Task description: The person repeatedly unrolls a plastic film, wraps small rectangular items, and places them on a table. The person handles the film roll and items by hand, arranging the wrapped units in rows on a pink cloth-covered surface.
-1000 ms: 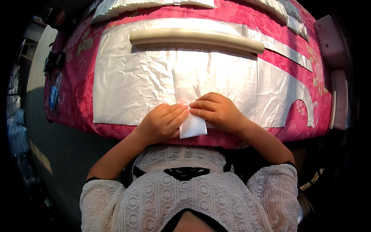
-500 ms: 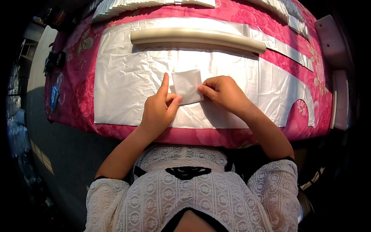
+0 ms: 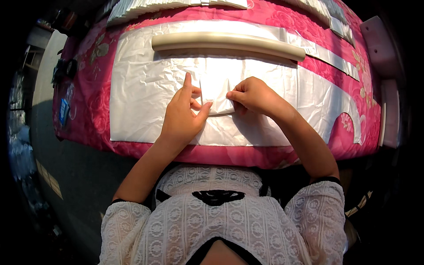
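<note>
A small folded square of thin white sheet material (image 3: 216, 95), very bright in the sunlight, is held up between my hands above a crinkled white plastic sheet (image 3: 141, 97). My left hand (image 3: 180, 114) grips its lower left corner, thumb in front and the other fingers partly behind, while the index finger points away from me. On the right edge, my right hand (image 3: 256, 99) pinches the square between thumb and curled fingers. Beyond both hands a long beige tube (image 3: 229, 43) lies across the plastic sheet.
A pink floral cloth (image 3: 92, 115) covers the table. Stacks of folded white pieces (image 3: 172, 6) line the far edge. A white strip (image 3: 333, 64) reaches right from the tube. Pink foam-like blocks (image 3: 383, 42) stand at right; a small blue packet (image 3: 64, 110) lies at left.
The white square has tilted and now catches much brighter light. My left thumb has shifted slightly right along its lower edge, and both hands keep hold.
</note>
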`<move>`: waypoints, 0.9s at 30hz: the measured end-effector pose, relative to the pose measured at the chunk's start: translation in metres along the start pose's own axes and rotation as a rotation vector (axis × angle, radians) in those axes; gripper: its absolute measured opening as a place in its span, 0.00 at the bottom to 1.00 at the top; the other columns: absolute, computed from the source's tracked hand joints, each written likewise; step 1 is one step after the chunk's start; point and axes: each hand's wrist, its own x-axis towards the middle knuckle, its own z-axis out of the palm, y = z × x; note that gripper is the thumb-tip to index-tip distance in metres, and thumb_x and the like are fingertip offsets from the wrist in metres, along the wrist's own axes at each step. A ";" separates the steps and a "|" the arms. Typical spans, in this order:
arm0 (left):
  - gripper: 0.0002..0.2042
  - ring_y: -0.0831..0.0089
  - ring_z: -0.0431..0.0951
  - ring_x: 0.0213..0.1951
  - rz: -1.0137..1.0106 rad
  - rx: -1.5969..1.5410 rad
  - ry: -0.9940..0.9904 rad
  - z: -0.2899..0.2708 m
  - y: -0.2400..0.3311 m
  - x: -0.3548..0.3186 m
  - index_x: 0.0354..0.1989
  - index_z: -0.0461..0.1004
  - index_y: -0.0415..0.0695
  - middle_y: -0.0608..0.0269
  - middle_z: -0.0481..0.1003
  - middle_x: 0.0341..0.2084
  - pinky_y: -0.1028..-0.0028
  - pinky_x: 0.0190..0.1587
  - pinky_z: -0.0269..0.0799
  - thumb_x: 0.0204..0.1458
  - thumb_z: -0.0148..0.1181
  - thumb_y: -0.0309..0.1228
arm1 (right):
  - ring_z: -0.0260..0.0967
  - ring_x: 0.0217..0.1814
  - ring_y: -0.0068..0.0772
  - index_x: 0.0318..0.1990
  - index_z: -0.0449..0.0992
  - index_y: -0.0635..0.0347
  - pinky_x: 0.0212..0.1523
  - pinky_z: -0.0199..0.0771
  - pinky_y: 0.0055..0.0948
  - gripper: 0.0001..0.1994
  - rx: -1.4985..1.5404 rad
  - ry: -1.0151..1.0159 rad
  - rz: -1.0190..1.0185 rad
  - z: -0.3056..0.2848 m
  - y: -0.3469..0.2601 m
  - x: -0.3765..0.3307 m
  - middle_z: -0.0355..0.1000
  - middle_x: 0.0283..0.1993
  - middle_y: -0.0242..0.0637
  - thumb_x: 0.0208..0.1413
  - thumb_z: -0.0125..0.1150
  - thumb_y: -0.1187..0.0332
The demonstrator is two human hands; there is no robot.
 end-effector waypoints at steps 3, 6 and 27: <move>0.35 0.58 0.68 0.52 0.537 0.441 0.156 0.009 -0.010 0.000 0.59 0.54 0.31 0.43 0.62 0.54 0.67 0.50 0.66 0.43 0.62 0.30 | 0.70 0.20 0.25 0.20 0.76 0.65 0.26 0.70 0.24 0.16 0.036 -0.020 0.004 -0.001 -0.003 0.001 0.72 0.18 0.36 0.53 0.53 0.62; 0.37 0.51 0.56 0.61 0.600 0.488 -0.046 0.016 -0.006 0.006 0.60 0.53 0.32 0.40 0.56 0.58 0.56 0.60 0.52 0.44 0.61 0.37 | 0.68 0.19 0.23 0.21 0.75 0.66 0.23 0.68 0.23 0.16 0.065 -0.035 0.010 -0.004 -0.004 0.002 0.71 0.17 0.36 0.53 0.55 0.63; 0.46 0.48 0.38 0.65 0.514 0.182 0.087 0.011 -0.028 -0.011 0.64 0.40 0.37 0.39 0.37 0.63 0.52 0.64 0.35 0.44 0.60 0.47 | 0.66 0.42 0.40 0.36 0.71 0.62 0.44 0.67 0.33 0.09 -0.772 0.559 -0.540 0.025 -0.015 -0.030 0.70 0.36 0.41 0.45 0.59 0.71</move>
